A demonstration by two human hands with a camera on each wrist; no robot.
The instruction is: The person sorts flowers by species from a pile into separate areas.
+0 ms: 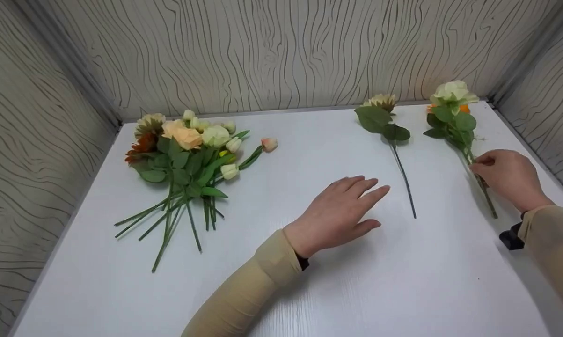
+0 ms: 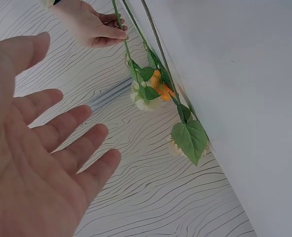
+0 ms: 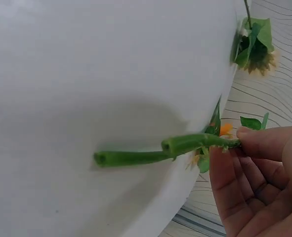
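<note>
At the table's right side, my right hand [image 1: 513,178] pinches the green stem [image 3: 200,143] of an artificial white flower [image 1: 454,93] between thumb and fingers. An orange flower [image 2: 164,89] lies partly hidden behind the white bloom, and a second cut stem [image 3: 131,158] runs beside the pinched one. My left hand [image 1: 339,213] hovers over the middle of the table with fingers spread and palm bare. The closest thing to it is a single cream flower [image 1: 382,101] with broad leaves, its thin dark stem [image 1: 405,180] pointing toward me.
On the left lies a loose bunch of artificial flowers [image 1: 183,135], peach, white, rust and yellow, with stems fanned forward. A pink tulip [image 1: 269,143] sticks out at its right. Patterned wall panels [image 1: 281,51] enclose the white table [image 1: 122,295] at the back and sides.
</note>
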